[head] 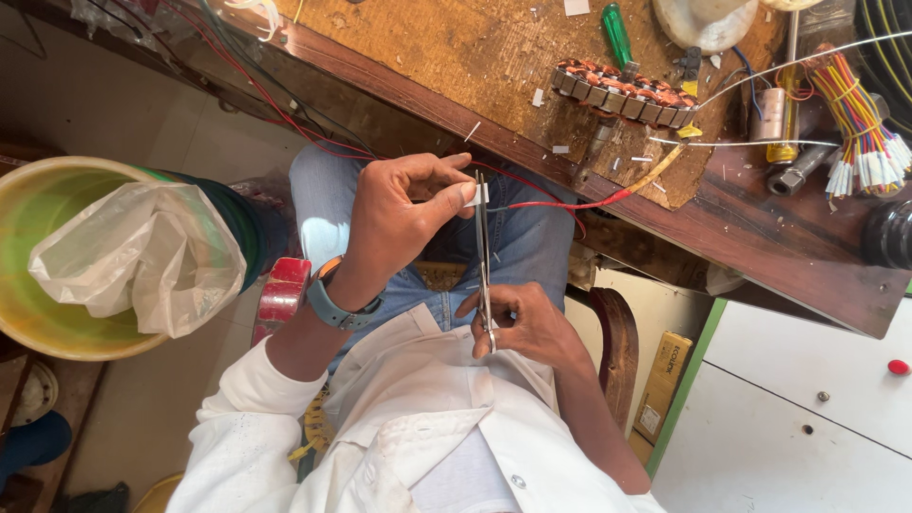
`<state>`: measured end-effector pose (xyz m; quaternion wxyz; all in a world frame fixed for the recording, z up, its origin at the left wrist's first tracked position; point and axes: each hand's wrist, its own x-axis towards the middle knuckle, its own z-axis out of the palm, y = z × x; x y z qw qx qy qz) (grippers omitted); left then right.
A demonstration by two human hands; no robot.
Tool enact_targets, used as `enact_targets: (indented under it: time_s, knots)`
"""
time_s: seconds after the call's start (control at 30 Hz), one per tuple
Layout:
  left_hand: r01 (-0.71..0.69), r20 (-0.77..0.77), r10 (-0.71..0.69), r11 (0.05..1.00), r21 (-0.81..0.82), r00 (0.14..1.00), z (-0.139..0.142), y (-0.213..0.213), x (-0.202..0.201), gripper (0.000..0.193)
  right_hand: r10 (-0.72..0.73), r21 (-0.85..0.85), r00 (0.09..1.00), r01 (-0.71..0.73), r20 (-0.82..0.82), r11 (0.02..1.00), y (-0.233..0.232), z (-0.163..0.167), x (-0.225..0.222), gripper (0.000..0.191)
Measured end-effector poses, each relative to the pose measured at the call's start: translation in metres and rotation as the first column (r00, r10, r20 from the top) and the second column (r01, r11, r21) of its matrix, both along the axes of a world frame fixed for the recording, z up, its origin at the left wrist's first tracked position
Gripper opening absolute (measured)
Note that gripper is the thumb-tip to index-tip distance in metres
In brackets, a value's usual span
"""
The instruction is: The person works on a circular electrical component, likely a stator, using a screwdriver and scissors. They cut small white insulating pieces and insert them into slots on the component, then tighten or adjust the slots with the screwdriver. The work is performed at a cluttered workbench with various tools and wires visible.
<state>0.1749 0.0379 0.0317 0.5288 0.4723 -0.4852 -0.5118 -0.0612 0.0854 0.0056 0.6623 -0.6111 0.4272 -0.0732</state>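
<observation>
My left hand (399,214) pinches a small white strip (475,194) between thumb and forefinger, just below the edge of the wooden workbench (456,47). My right hand (527,323) grips the handles of slim metal scissors (484,256), whose blades point up and meet the white strip. A red wire (560,203) runs from beside the strip up onto the bench toward a round motor stator with copper windings (622,90). A grey watch is on my left wrist.
A green-handled screwdriver (617,33), a bundle of coloured wires with white tips (860,123) and metal fittings lie on the bench. A yellow-green bucket lined with a plastic bag (114,261) stands at left. A white cabinet (807,399) sits at right.
</observation>
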Motion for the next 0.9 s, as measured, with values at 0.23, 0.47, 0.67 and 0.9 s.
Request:
enact_targets:
  time_s: [0.23,0.47,0.67,0.9]
  knots:
    - [0.006,-0.004,-0.006,1.0,-0.024,1.0,-0.006,-0.004,0.001,0.007,-0.043,0.019,0.998,0.044,-0.055,0.999,0.004,-0.003,0.0,0.041]
    - [0.009,-0.076,-0.008,1.0,0.006,0.997,-0.018,-0.008,-0.001,0.008,-0.082,0.066,0.995,0.085,-0.048,0.994,0.013,-0.009,-0.006,0.03]
    - [0.042,-0.169,0.002,0.966,0.257,0.986,-0.01,-0.007,-0.004,0.014,-0.073,-0.172,0.993,0.089,0.096,0.981,0.024,-0.001,-0.049,0.03]
    - [0.319,-0.519,-0.142,0.909,0.269,0.843,0.034,-0.008,-0.011,0.021,-0.526,-0.424,0.793,0.381,-0.307,0.822,-0.001,0.084,-0.182,0.062]
